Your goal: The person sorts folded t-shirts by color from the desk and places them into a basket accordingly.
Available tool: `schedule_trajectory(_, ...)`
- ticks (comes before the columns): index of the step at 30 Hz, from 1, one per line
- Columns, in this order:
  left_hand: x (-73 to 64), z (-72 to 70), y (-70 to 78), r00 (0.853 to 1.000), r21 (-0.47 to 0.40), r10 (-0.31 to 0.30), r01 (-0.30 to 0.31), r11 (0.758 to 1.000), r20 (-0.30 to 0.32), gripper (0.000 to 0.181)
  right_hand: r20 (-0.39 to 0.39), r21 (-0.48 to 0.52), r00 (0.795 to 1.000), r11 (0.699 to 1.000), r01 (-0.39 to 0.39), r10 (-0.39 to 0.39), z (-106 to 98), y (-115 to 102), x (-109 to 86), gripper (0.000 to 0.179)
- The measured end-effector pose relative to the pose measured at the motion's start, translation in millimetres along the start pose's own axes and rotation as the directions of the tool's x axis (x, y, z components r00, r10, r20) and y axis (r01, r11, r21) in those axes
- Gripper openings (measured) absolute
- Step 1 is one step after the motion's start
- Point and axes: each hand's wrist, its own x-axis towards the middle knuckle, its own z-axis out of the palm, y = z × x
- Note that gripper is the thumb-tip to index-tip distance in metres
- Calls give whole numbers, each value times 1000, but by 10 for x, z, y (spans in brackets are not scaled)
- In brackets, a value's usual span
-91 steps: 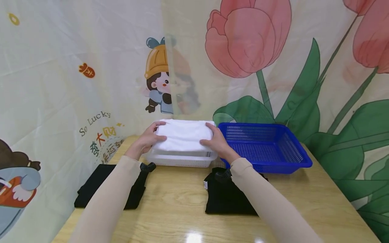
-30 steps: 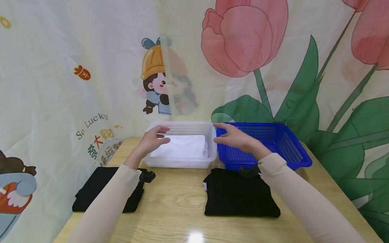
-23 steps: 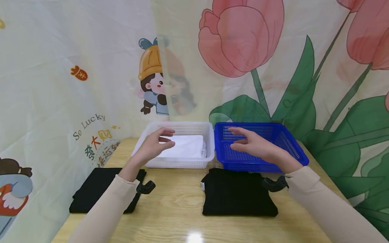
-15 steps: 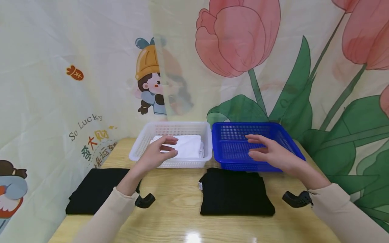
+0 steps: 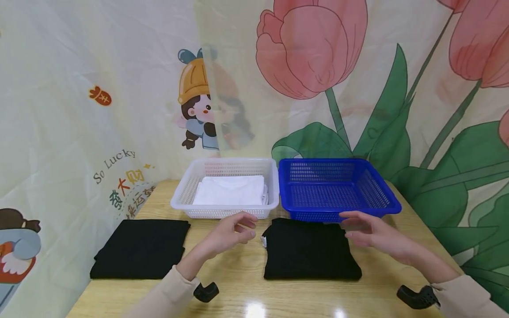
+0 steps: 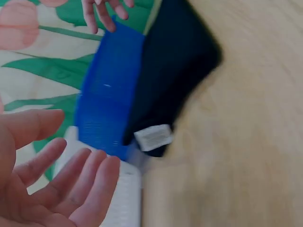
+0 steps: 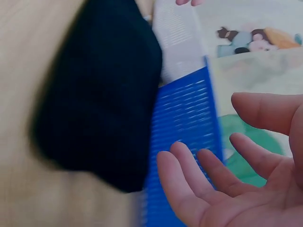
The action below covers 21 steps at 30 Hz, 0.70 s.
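Observation:
My left hand (image 5: 229, 234) hangs over the table between the white basket and a folded black garment (image 5: 312, 251), its fingers relaxed around nothing. To that garment's right, my right hand (image 5: 377, 236) hovers with loosely spread fingers, its fingertips close to the garment's far right corner. A small white label (image 6: 154, 137) shows at the garment's left edge. Inside the white basket (image 5: 224, 213) lies a folded white cloth (image 5: 230, 190). Nothing is seen in the blue basket (image 5: 338, 210), which stands right beside the white one. Both wrist views show bare palms and slightly bent fingers.
A second folded black garment (image 5: 139, 249) lies at the table's left side. The wooden table (image 5: 226, 296) reaches back to a printed curtain (image 5: 139, 66) with tulips and cartoon figures, directly behind the baskets.
The white cloth went from both hands down into the white basket, and the hands let go. Both hands have since drawn back toward me, the right one also moving right, near the right black garment.

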Motion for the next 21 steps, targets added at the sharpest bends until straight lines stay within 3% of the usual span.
schedule_trajectory(8, 61, 138, -246, 991, -144, -101, 112, 983, 83, 53, 46, 69, 988, 986, -154, 151, 16, 350, -52, 73)
schedule_trajectory(16, 108, 242, -268, 982, -156, -145, 164, 974, 124, 67, 1, 84, 968, 965, -250, 251, -38, 492, -87, 75)
schedule_trajectory(21, 144, 301, -272, 976, -197, -150, 180, 964, 159, 69, 16, 142, 963, 953, -267, 268, -35, 528, -91, 80)
